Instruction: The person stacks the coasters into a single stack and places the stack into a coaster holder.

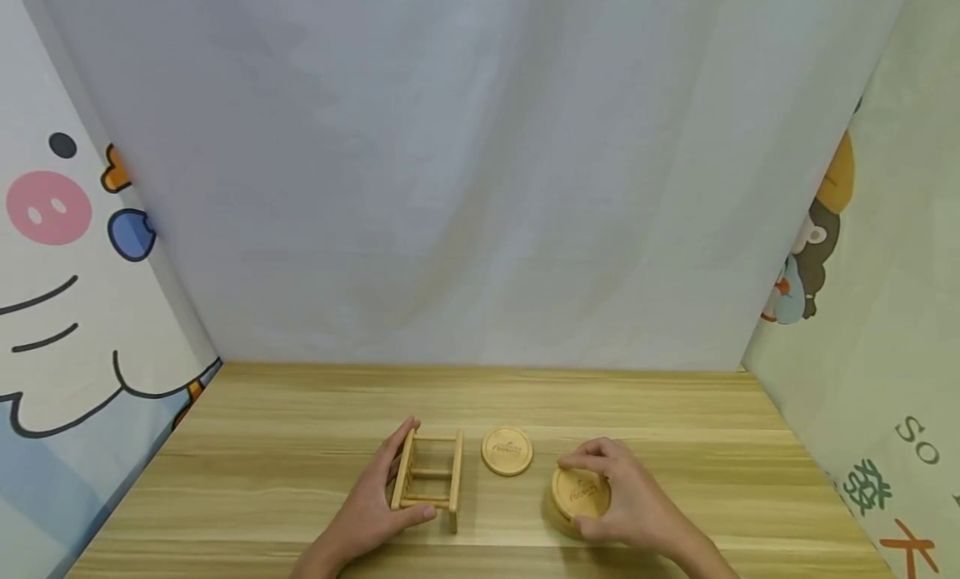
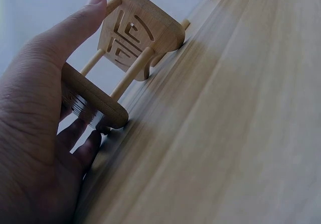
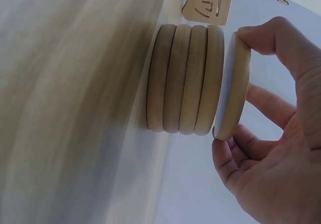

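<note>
My left hand (image 1: 371, 508) grips the near-left side of a small wooden coaster rack (image 1: 455, 479), with the thumb along its front rod. In the left wrist view the rack's cut-out end panel (image 2: 163, 28) shows beyond the fingers, and the rack sits on the table. With thumb and fingers my right hand (image 1: 633, 500) pinches a round wooden coaster (image 3: 242, 83) by its rim. That coaster is slightly raised and tilted over a stack of several coasters (image 3: 185, 78), a thin gap between them. Between the hands, a single coaster (image 1: 507, 451) lies flat, engraved face up.
The wood-grain table (image 1: 337, 396) ends at a pale curtain (image 1: 480, 187) behind. Cartoon-printed cloth hangs on the left (image 1: 60, 337) and greenish cloth (image 1: 885, 254) on the right.
</note>
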A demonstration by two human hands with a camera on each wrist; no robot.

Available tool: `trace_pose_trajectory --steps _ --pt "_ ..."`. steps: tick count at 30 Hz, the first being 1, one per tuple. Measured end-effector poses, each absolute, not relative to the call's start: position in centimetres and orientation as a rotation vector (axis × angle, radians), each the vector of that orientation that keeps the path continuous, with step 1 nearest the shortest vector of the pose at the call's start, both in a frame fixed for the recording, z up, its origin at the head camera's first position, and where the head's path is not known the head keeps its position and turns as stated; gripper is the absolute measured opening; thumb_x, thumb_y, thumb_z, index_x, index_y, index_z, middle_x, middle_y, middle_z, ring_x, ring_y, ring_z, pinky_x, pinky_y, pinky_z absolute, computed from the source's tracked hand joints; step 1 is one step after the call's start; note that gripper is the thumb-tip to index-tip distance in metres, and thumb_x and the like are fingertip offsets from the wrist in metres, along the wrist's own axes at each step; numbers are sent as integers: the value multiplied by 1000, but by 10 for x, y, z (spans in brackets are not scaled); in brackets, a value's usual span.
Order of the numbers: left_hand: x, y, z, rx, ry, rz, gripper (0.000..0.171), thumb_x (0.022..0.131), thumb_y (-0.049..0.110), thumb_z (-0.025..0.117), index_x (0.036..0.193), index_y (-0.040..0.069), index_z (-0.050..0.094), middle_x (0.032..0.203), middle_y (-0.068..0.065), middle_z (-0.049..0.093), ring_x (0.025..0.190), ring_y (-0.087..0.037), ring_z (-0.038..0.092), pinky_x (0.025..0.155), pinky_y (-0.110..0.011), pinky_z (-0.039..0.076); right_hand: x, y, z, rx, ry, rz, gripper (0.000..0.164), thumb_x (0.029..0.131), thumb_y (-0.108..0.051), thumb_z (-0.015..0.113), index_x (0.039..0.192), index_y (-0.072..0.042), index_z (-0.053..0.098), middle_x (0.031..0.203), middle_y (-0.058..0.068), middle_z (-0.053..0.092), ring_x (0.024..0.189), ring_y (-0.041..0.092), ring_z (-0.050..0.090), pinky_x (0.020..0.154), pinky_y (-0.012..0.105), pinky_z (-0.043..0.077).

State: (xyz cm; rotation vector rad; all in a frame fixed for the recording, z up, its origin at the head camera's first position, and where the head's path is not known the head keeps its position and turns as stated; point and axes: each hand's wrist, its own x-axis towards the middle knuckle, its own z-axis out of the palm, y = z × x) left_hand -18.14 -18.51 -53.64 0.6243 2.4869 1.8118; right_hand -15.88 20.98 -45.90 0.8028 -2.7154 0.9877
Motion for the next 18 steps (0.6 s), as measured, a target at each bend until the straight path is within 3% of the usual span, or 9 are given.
trace_pose_trajectory --steps 7,18 --pt "-181 -183 -536 618 2483 1812 114 91 20 94 179 21 22 182 -18 25 154 -56 43 109 -30 53 -158 210 -461 818 -2699 955 64 66 -17 98 128 -14 84 124 -7 63 116 16 55 95 34 55" --pt "-180 -183 -535 620 2486 1817 114 90 19 94 179 24 23 181 -18 27 152 -56 45 107 -31 55 -158 211 -465 842 -2696 933 63 67 -16 99 128 -14 83 124 -8 63 116 14 55 97 36 55"
